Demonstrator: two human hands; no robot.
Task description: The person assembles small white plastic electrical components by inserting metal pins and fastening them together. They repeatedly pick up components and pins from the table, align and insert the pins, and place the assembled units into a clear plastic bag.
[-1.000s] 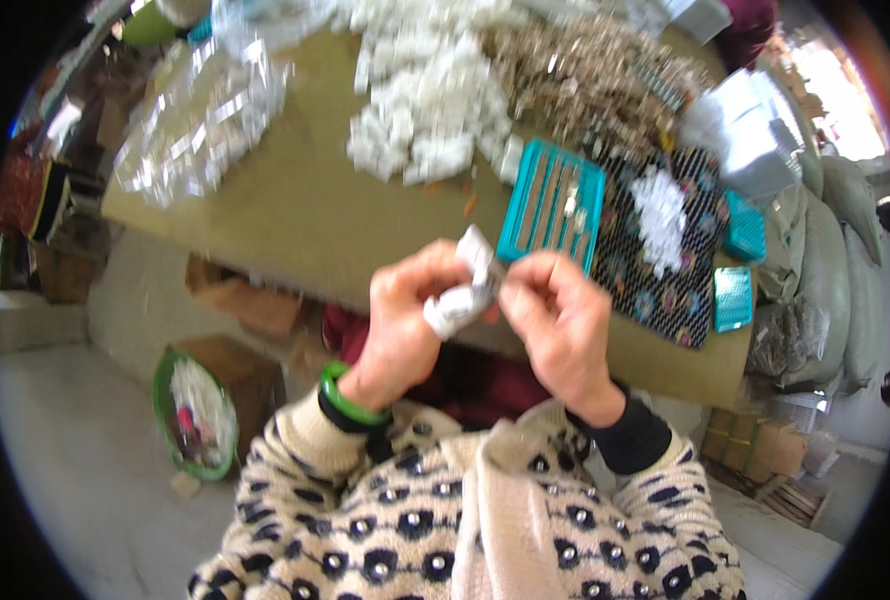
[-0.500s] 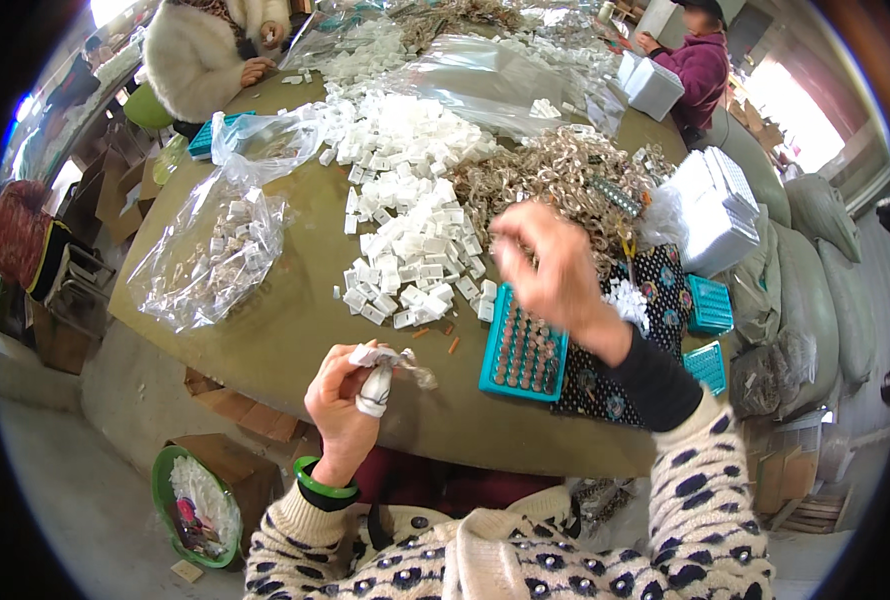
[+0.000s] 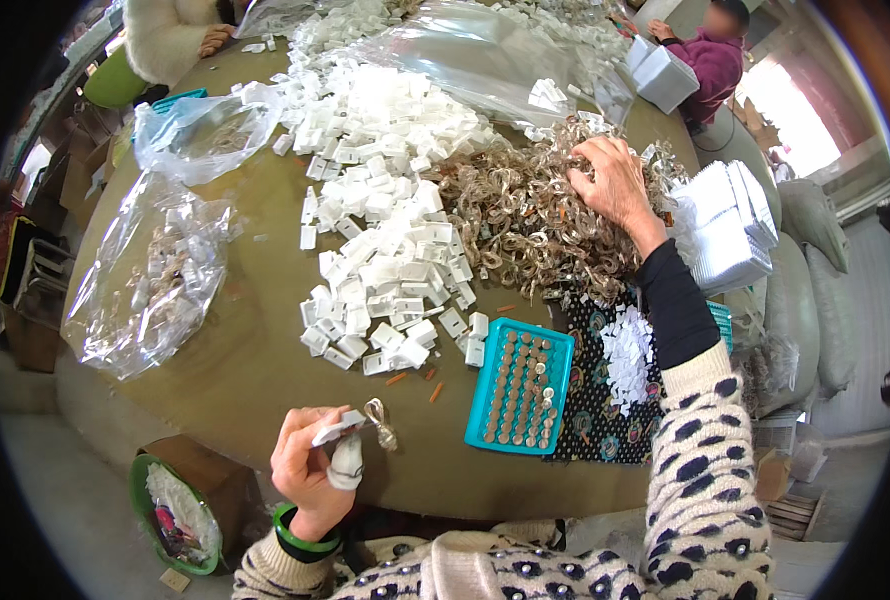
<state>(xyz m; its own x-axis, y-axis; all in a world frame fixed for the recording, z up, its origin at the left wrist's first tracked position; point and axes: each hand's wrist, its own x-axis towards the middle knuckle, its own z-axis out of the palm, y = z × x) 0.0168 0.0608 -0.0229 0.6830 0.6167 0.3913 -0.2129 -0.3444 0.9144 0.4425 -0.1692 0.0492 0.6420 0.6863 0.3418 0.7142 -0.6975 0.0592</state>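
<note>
Near the table's front edge, my left hand [image 3: 307, 470] pinches a flat white plastic piece [image 3: 339, 428]. A small coil of wire [image 3: 381, 426] hangs from the piece's right end. A white rounded thing [image 3: 346, 465] with a dark line sits below it, against the fingers; its kind is unclear. Farther off, my right hand [image 3: 617, 182] reaches into a heap of coiled wires [image 3: 525, 225], thumb and fingers apart and bent over the coils. A teal tray [image 3: 479, 425] with rows of small round coppery discs lies between my hands. Most discs look dull; a few are brighter.
White plastic cases [image 3: 390, 250] are heaped mid-table. Left lies a clear bag [image 3: 155, 285] with parts. Small white pieces [image 3: 627, 355] rest on a dark patterned cloth [image 3: 590, 420]; stacked white trays [image 3: 725, 225] stand right. Two other people sit at the far side.
My right hand has moved from above the teal tray, away and to the right, into the wire heap. My left hand still holds the white piece. The whole view has shifted.
</note>
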